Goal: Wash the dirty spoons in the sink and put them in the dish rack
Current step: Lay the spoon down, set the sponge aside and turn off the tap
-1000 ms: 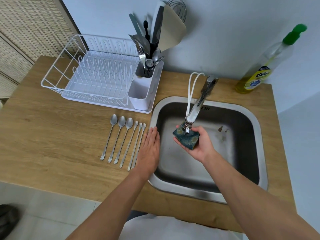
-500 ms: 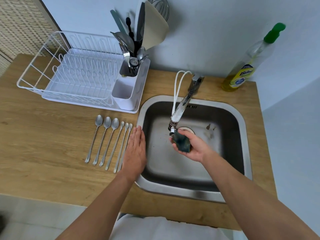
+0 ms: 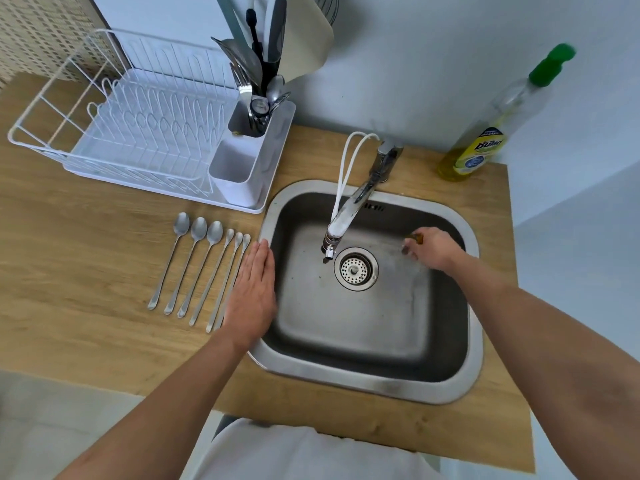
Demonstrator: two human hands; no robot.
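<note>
Since the earlier frames the right hand has left the spot under the tap and gone to the far right part of the sink. The dark sponge it gripped there can no longer be made out; only a small brownish bit shows at its fingertips, and blur hides what that is. The fingers look curled downward, but whether they hold anything I cannot tell. The left hand has not shifted: it lies flat with fingers straight, at the sink's left rim, grasping nothing.

Six spoons lie in a row on the counter just left of the sink, bowls toward the rack, which stands beyond the sink's far left corner. The nearest spoon is partly under the left hand's edge. None is in the sink or in the white cup of the rack, so no washing has begun.

The step in hand seems to be preparation: setting down or fetching something at the sink's right side. Next, I judge, the left hand must pinch one thin handle off the flat wood, which is fiddly, and carry it under the tap. No water is seen running; the tap likely needs opening first.
</note>
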